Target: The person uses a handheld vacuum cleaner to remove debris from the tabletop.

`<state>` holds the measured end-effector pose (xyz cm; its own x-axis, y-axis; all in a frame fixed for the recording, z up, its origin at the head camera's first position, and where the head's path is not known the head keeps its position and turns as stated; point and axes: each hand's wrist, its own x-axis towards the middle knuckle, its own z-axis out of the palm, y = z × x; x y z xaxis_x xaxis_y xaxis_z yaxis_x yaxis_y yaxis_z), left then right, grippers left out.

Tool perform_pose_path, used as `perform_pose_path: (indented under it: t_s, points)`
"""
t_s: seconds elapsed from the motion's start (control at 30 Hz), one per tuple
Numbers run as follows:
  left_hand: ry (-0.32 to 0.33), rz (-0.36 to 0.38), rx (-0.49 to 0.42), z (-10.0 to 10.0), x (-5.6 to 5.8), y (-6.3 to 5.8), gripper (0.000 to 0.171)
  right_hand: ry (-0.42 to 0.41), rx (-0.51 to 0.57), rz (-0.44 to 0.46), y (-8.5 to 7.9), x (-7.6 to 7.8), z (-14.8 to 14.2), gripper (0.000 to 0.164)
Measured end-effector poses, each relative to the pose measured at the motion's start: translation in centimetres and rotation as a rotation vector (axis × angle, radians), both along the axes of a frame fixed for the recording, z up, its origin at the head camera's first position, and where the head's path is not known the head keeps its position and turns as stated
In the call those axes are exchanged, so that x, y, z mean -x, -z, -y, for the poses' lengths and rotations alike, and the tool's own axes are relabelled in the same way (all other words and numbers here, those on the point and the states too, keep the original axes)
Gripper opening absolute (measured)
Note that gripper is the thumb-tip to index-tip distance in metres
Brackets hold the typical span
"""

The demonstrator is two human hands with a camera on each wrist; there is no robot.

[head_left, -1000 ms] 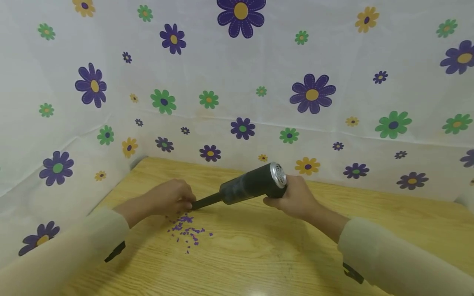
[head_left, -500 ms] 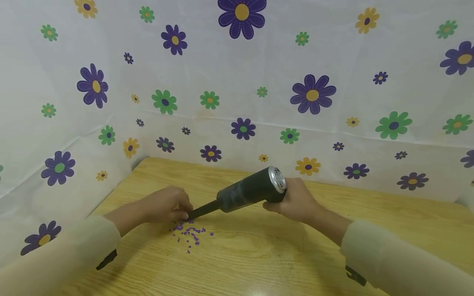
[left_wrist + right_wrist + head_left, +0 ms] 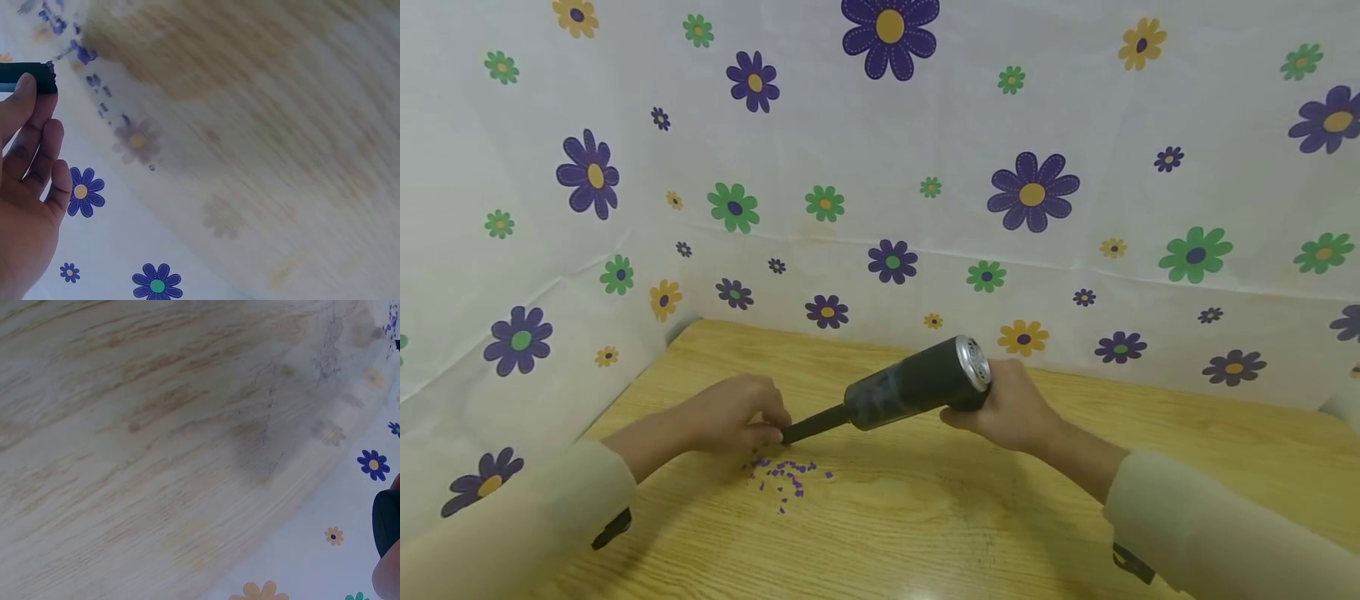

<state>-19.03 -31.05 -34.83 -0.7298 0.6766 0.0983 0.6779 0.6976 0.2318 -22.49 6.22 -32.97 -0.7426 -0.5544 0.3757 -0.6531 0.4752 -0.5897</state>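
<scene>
A dark handheld vacuum cleaner [image 3: 898, 387] with a silver vented end slants across the middle of the head view. Its handle is in the grip of my right hand [image 3: 1011, 408], which mostly hides it. My left hand [image 3: 733, 412] pinches the narrow nozzle [image 3: 812, 423] close to its tip, between thumb and fingers in the left wrist view. Small purple bits [image 3: 793, 471] lie scattered on the table just in front of the nozzle tip. At the right wrist view's edge, part of the dark handle [image 3: 387, 519] shows beside my thumb.
The wooden table [image 3: 880, 525] runs beneath both hands. A white flower-printed cloth [image 3: 955, 125] stands behind it and along the left side. Dark straps or devices sit under both sleeves.
The nozzle tip and left hand have come slightly nearer to me and left, then stayed about still. Fewer purple bits show by the tip. The vacuum's rear end has shifted slightly right.
</scene>
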Motion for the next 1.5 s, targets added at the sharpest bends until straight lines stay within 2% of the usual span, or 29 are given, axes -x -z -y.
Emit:
perform_pose_path:
  t_s: [0.1, 0.27, 0.37, 0.6, 0.8, 0.97, 1.07, 1.27, 1.4, 1.5]
  points:
    - [0.001, -0.010, -0.019, -0.2, 0.2, 0.1, 0.009, 0.010, 0.013, 0.000, -0.1, 0.1, -0.3, 0.037]
    - [0.017, 0.043, 0.010, -0.6, 0.3, 0.5, 0.008, 0.014, -0.016, 0.013, 0.2, 0.0, -0.7, 0.036]
    - [0.016, 0.039, 0.000, -0.9, 0.3, 0.2, 0.009, 0.023, -0.005, 0.018, 0.3, -0.1, -1.1, 0.036]
    - [0.048, 0.084, -0.005, -1.3, 0.1, 0.3, 0.008, 0.018, 0.012, 0.102, 0.8, -0.5, -1.8, 0.033]
    - [0.065, 0.079, -0.020, -1.8, -0.2, -0.1, 0.009, 0.019, 0.037, 0.140, 0.7, -1.0, -2.6, 0.031]
    - [0.091, 0.061, 0.000, -2.4, -0.3, 0.3, 0.006, 0.014, 0.005, 0.099, 0.6, -1.2, -2.8, 0.032]
    - [0.091, 0.043, -0.027, -2.5, -0.3, 0.2, 0.008, 0.031, 0.000, 0.083, 0.4, -1.2, -3.2, 0.034]
    - [0.144, 0.076, -0.032, -3.5, -0.3, 0.5, 0.005, 0.023, 0.014, 0.061, 0.7, -1.3, -4.2, 0.033]
    - [0.164, 0.020, -0.033, -3.9, -0.3, 0.5, 0.006, 0.034, 0.019, 0.037, 1.0, -1.4, -4.8, 0.032]
    - [0.176, 0.027, -0.021, -4.3, -0.1, 0.5, 0.005, 0.039, 0.014, 0.042, 1.0, -1.6, -5.2, 0.033]
